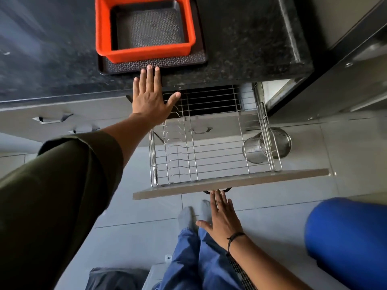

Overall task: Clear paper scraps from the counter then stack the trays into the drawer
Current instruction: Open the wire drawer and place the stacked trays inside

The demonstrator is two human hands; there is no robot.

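Looking down on the dark counter (240, 38), I've got the wire-basket drawer (213, 155) pulled open below it. Trays are stacked on top: flat black tray (155, 64), orange tub (144, 50), smaller black tray (148, 28) nested inside. Left hand (149, 97) spread, fingertips at the bottom tray's rim; right hand (222, 216) open, fingertips on the drawer handle (217, 190). Drag one-handed and I reckon the stack tips off the edge.
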